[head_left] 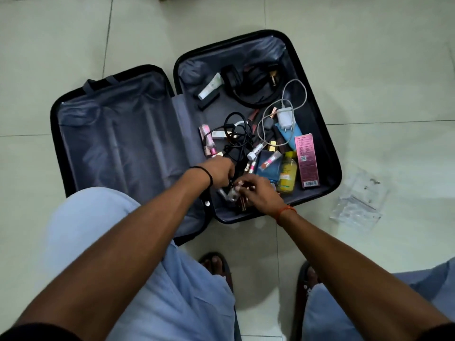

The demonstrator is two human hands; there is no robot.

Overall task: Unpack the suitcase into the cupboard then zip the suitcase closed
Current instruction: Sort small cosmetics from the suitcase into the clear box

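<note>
Suitcase (118,134), black hard shell with grey lining, is lying wide open on the floor across the middle of the frame. Its left half is showing only bare lining; its right half is holding a loose clutter of small things. Toward the upper right of that half a black strap (248,84) is curling beside a white tube (211,86). Below these, a white charger (285,118) with its pale cable is resting against a blue tube (294,136). A tangle of black cables (240,134) is sitting near the centre, with small pink bottles (209,141) just left of it. Along the lower right wall a pink box (306,159) is lying flat next to a yellow bottle (287,174) and a blue box (268,166).

Writing: the pink box is carrying small print, a square code and a barcode, none of it readable.

Left hand (219,172), with a black band at the wrist, is curling its fingers down into the clutter; what they are closing on cannot be told. Right hand (258,193), with an orange thread at the wrist, is pinching a small clear bottle (232,193) at the near edge of the right half.

Floor (61,45) of pale glossy tiles is stretching all round. A clear plastic tray (357,200) is lying at right, just beside the suitcase.
</note>
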